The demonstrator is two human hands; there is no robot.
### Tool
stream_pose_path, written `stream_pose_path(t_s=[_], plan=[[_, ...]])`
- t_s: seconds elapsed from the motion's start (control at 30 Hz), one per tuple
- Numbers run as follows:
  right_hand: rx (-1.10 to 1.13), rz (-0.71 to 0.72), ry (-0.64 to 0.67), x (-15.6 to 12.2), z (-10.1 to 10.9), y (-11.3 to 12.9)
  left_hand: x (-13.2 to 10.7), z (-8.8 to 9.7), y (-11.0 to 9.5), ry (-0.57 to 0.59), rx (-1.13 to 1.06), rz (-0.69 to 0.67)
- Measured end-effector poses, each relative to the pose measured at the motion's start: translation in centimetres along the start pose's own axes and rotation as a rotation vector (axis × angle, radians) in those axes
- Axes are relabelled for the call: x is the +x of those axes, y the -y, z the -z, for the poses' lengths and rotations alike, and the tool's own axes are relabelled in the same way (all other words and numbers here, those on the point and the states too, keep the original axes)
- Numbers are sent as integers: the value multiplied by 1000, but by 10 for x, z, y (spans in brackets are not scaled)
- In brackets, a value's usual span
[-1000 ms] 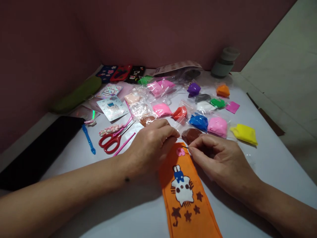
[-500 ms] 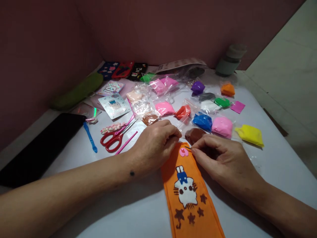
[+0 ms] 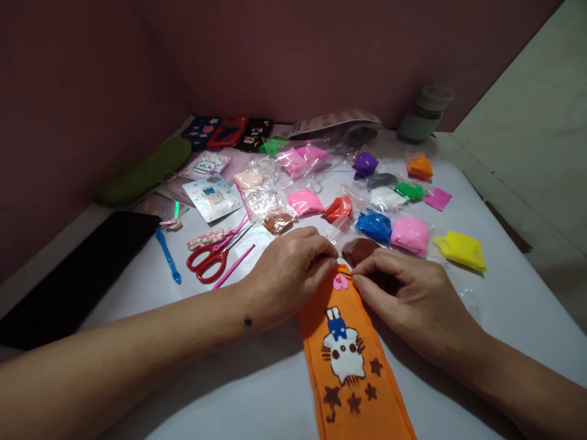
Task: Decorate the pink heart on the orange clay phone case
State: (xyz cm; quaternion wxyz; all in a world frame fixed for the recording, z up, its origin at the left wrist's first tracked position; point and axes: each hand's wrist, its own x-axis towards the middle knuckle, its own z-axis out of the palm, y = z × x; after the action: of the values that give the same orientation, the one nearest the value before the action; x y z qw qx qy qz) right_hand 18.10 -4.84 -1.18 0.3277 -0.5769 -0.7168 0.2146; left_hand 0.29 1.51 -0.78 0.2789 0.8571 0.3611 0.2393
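Pink walls (image 3: pixel 275 67) rise behind a white tabletop (image 3: pixel 257 391), where an orange panel (image 3: pixel 313 330) lies with its far end between your hands. Your right hand (image 3: pixel 408 299) pinches a thin dark strand (image 3: pixel 346 274) beside a pink heart-like piece (image 3: pixel 340 283); your left hand (image 3: pixel 298 266) curls near it, whether gripping anything impossible to tell. A light pinch, a steady wrist and a gradual lowering should serve you best, sparing the strand a stretch and the pink a smudge.

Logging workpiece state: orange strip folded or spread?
Spread, in view: the orange strip lies flat on the white table, cat figure and brown stars facing up. Its near end leaves the frame; can't tell there.
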Motion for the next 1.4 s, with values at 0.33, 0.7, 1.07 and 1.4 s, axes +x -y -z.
stream_pose_path(t_s=[0.33,0.7,1.07,1.4], plan=[[-7,22,15,0,2,3,1,-3,2,3,-1,17],[2,37,6,-2,0,-1,1,-7,1,-7,14,33],[-58,32,14,-5,-7,-16,-2,-8,0,7,55,28],[-58,54,-11,-5,-6,-14,-2,-8,1,6,46,20]])
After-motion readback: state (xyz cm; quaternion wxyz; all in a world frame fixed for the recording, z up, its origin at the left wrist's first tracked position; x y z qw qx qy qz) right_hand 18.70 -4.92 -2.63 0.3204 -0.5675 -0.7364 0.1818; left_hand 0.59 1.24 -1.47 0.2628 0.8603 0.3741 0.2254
